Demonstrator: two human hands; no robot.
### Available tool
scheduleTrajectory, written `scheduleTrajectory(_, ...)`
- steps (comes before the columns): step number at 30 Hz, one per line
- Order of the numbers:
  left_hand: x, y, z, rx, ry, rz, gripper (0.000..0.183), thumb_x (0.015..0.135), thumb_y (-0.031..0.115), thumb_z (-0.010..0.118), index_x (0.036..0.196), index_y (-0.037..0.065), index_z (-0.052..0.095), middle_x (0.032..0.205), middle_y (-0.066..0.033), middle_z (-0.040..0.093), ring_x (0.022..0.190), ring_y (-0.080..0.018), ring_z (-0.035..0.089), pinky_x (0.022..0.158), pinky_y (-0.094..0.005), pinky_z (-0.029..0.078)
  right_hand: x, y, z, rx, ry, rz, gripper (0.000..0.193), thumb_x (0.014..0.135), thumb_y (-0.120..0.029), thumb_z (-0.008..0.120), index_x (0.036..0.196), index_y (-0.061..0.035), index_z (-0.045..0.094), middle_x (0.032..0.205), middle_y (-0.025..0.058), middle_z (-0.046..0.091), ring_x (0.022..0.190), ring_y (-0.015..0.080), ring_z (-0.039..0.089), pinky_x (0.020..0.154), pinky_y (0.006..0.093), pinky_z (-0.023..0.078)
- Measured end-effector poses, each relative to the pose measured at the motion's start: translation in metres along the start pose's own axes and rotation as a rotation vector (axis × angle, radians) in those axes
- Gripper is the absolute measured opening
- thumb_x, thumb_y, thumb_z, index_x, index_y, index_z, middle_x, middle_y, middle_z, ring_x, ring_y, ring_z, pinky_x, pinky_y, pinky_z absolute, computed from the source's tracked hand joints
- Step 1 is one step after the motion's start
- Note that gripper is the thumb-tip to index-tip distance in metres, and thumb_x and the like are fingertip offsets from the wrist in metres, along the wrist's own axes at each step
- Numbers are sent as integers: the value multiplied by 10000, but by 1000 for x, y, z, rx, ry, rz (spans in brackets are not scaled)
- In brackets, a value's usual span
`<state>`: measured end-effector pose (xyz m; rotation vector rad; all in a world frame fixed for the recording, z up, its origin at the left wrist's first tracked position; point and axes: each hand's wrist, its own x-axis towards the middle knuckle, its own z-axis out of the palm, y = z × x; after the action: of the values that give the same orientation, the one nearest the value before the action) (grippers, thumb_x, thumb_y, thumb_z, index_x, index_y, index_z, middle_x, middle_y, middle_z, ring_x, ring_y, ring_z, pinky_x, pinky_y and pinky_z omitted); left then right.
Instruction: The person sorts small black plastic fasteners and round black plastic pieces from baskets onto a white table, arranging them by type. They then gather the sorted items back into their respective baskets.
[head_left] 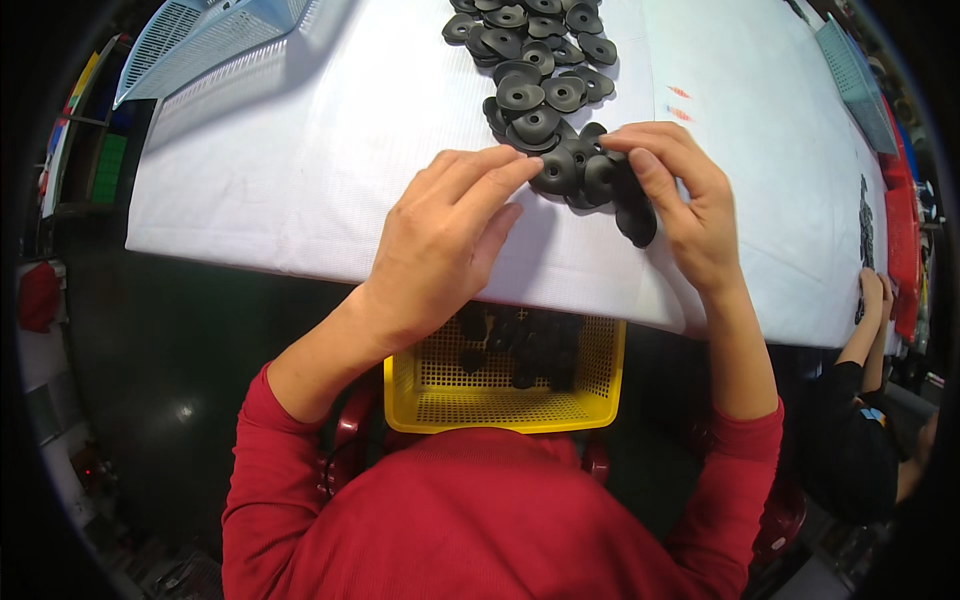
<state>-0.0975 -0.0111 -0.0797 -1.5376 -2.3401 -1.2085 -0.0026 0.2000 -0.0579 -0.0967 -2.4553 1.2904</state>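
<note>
Black, disc-like rubber pieces (537, 124), each with a raised middle and a small hole, lie in a long overlapping heap on the white-covered table (300, 180). At the heap's near end, my left hand (440, 230) has its fingers stretched out, their tips against a piece (554, 172), with the thumb apart below. From the other side my right hand (690, 195) arches over the heap, fingertips touching the pieces and thumb held apart. Beside its palm, some black pieces (636, 215) stand or lean on edge. Neither hand grips a piece that I can make out.
Below the table edge, a yellow plastic basket (500, 412) holds more black pieces. Light blue baskets stand at the far left (200, 50) and far right (855, 85). Another person's hands (873, 297) work at the right edge, near a red tray (903, 240).
</note>
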Motion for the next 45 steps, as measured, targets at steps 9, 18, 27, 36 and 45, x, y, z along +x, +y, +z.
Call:
scheduleTrajectory(9,24,-3,11,279,-86,249,400,722,83,741,1113,69,660,1096,-50,655,870,-232,587,759,-342,488,-31,-12,18,-609,101,-165,361,731,-132,747,1080,-92,667,1070,18,637,998,223,562,832,354,409)
scheduleTrajectory(18,5,3,-24,287,-212,110,315,722,89,744,1028,50,677,1017,-45,655,844,-223,587,754,-343,478,-37,-6,23,-697,117,-273,330,716,-83,728,1040,-75,666,1011,15,631,950,207,575,841,375,384)
scheduleTrajectory(27,41,-4,14,335,-173,304,492,680,0,665,1167,63,633,1216,-19,611,942,-245,565,787,-346,474,-70,-20,26,-717,102,-246,310,722,-102,724,1029,-86,692,1025,13,645,933,194,586,827,379,381)
scheduleTrajectory(36,16,8,-10,354,-264,225,375,700,10,682,1072,51,663,1100,-34,638,876,-217,577,721,-341,449,-71,-6,1,-765,114,-179,335,718,-101,755,1045,-102,685,1059,-3,647,965,206,578,829,355,388)
scheduleTrajectory(45,31,11,2,338,-184,265,344,722,24,694,1064,45,667,1082,-34,645,863,-214,575,721,-341,457,-48,11,-19,-889,180,-105,312,744,-148,751,1047,-101,692,1077,-35,657,1025,198,576,862,356,394)
